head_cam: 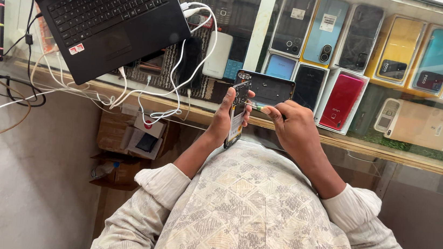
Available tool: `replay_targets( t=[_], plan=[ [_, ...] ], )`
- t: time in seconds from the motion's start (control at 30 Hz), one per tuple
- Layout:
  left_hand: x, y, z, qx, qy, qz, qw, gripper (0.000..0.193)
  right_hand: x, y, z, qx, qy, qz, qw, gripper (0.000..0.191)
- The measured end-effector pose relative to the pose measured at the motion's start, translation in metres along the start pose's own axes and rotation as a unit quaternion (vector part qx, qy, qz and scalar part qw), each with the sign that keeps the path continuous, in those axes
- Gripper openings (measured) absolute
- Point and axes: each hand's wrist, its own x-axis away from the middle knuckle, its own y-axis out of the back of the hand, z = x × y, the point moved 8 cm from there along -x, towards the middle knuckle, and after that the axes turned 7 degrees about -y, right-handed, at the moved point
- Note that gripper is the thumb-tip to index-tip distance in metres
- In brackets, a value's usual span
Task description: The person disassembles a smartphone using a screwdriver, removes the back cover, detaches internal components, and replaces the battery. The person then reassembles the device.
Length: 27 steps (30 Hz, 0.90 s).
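Note:
My left hand (226, 114) grips an opened smartphone (237, 112) edge-on, its bare circuit side turned toward my right hand. My right hand (292, 123) pinches a small green-tipped tool (258, 107) whose tip touches the phone's inner side. Just beyond the hands a dark phone back cover (271, 87) lies on the glass counter (251, 41). Both hands hover at the counter's near edge, above my patterned shirt.
A black laptop (107, 16) sits at the left of the counter with white cables (176, 87) trailing off the edge. Several boxed phones (343, 95) lie under the glass at right. A white power bank (218, 55) rests near the laptop. Cardboard boxes (133, 137) stand below.

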Motion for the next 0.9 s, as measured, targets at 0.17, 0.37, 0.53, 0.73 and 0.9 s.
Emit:
replay_targets(
  t=[0.17,0.37,0.53,0.73,0.9],
  plan=[
    [-0.004,-0.006,-0.001,0.012,0.035,0.010,0.999,0.071,-0.001,0.004,-0.016,-0.090,-0.039,-0.011,0.995,0.022],
    [-0.008,-0.013,0.000,0.029,0.059,0.012,0.998,0.073,-0.004,0.007,-0.026,-0.133,-0.009,-0.035,0.990,0.021],
    [-0.018,-0.017,0.003,0.049,0.076,0.017,0.996,0.072,-0.007,0.014,-0.032,-0.176,-0.015,-0.045,0.983,0.036],
    [-0.027,-0.020,0.011,0.034,0.093,0.012,0.995,0.073,-0.008,0.019,-0.035,-0.140,-0.004,-0.048,0.989,0.032],
    [-0.031,-0.024,0.012,0.021,0.104,0.002,0.994,0.074,-0.011,0.014,-0.057,-0.100,-0.098,-0.003,0.990,0.029]
  ],
)
